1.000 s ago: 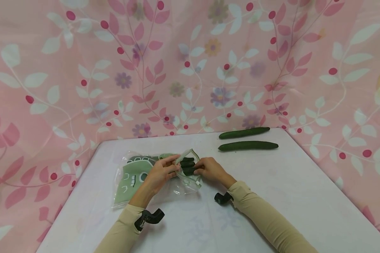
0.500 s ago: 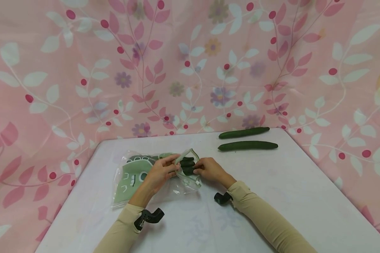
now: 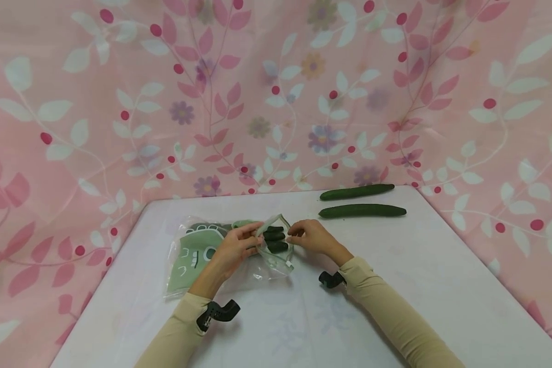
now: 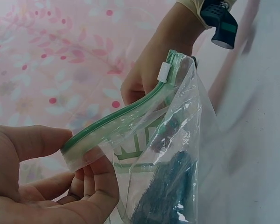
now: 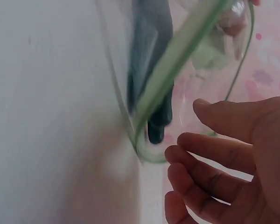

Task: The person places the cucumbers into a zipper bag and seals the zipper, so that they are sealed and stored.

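Observation:
A clear zip bag (image 3: 197, 255) with a green cartoon print lies on the table, its green-edged mouth held up and facing right. Several cucumbers (image 3: 277, 247) are inside, their ends showing at the opening. My left hand (image 3: 232, 251) pinches the rim between thumb and fingers; in the left wrist view the green zip strip (image 4: 109, 119) runs from this grip up to a white slider (image 4: 164, 72). Just right of the mouth is my right hand (image 3: 315, 236). The right wrist view shows its fingers (image 5: 214, 151) loosely bent, with nothing between them and the thumb.
Two long cucumbers (image 3: 362, 210) lie roughly parallel at the back right of the white table (image 3: 395, 266). A pink floral curtain (image 3: 276, 102) hangs behind the table. Each wrist wears a black camera (image 3: 218, 311).
My right hand has let go of a cucumber at the bag's mouth and drawn slightly back to the right. The left hand keeps its grip on the rim.

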### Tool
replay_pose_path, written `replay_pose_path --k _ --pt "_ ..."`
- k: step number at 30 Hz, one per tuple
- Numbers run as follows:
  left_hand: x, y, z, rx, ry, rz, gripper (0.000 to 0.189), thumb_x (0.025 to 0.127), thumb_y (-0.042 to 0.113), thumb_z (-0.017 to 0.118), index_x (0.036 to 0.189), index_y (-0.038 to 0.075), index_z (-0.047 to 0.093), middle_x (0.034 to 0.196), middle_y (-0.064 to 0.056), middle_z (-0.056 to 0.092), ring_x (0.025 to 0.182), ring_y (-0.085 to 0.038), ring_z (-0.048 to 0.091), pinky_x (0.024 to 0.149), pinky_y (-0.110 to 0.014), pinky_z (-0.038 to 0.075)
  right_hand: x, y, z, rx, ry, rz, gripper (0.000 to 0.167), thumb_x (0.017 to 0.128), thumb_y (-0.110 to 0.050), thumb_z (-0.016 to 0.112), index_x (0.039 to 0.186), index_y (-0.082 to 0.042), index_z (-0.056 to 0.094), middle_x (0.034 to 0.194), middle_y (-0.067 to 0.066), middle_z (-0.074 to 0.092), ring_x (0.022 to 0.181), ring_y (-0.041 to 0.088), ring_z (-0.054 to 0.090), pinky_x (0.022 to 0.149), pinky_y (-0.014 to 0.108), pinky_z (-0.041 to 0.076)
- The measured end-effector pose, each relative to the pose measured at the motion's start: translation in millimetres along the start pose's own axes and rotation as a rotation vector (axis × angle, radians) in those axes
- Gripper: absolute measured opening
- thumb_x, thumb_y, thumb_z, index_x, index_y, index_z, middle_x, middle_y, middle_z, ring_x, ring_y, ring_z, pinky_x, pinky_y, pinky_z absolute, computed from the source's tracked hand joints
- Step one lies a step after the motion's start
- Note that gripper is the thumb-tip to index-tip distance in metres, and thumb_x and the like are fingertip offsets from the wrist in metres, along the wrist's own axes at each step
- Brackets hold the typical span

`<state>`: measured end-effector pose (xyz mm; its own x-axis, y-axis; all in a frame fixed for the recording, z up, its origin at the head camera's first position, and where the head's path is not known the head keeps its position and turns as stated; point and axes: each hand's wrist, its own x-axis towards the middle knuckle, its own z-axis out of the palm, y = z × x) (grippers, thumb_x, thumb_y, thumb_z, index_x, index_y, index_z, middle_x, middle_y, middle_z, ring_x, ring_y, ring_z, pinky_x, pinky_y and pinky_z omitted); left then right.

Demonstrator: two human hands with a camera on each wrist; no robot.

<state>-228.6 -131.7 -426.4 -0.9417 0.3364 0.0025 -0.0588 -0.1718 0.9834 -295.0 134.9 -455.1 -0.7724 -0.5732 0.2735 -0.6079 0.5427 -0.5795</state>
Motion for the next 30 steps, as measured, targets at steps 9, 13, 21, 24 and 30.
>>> replay_pose_path --k 9,13,21,24,30 --pt "-0.4 -0.7 1.2 -0.007 -0.003 0.0 0.05 0.103 -0.003 0.06 0.151 -0.008 0.046 0.108 -0.009 0.056 0.098 -0.018 0.061 0.087 -0.032 0.052 -3.3 32 -42 -0.058 0.106 0.047 0.019 0.098 -0.017 0.074 0.108 -0.002 0.077 0.102 0.006 0.074 0.09 0.022 0.068 0.079 0.044 0.054" --pt "-0.6 0.9 1.0 -0.002 -0.001 -0.003 0.05 0.103 -0.002 0.06 0.151 -0.007 0.046 0.108 -0.01 0.056 0.098 -0.018 0.06 0.087 -0.032 0.052 -1.3 46 -67 -0.065 0.138 0.093 0.018 0.099 -0.015 0.072 0.111 -0.002 0.077 0.106 0.011 0.073 0.094 0.027 0.069 0.083 0.048 0.055" --pt "-0.7 2.0 -0.3 -0.014 0.004 -0.01 0.051 0.103 -0.002 0.061 0.152 -0.006 0.046 0.109 -0.009 0.055 0.099 -0.018 0.061 0.086 -0.032 0.052 -2.2 84 -106 -0.145 0.146 0.208 0.03 0.103 -0.005 0.058 0.13 0.005 0.068 0.127 0.024 0.066 0.102 0.038 0.063 0.093 0.055 0.049" --pt "0.0 2.0 -1.0 -0.016 0.007 -0.02 0.051 0.103 -0.001 0.062 0.152 -0.005 0.047 0.108 -0.009 0.056 0.098 -0.018 0.061 0.086 -0.032 0.053 -3.5 98 -117 -0.185 0.135 0.265 0.037 0.103 0.002 0.05 0.136 0.006 0.063 0.136 0.028 0.061 0.079 0.031 0.055 0.087 0.051 0.046" --pt "-0.3 3.4 -0.6 -0.022 0.006 -0.017 0.051 0.103 -0.001 0.062 0.152 -0.005 0.047 0.109 -0.011 0.056 0.098 -0.019 0.062 0.086 -0.032 0.053 -1.4 119 -138 -0.233 0.091 0.367 0.046 0.102 0.0 0.046 0.147 0.007 0.052 0.144 0.033 0.051 0.06 0.022 0.037 0.078 0.049 0.042"
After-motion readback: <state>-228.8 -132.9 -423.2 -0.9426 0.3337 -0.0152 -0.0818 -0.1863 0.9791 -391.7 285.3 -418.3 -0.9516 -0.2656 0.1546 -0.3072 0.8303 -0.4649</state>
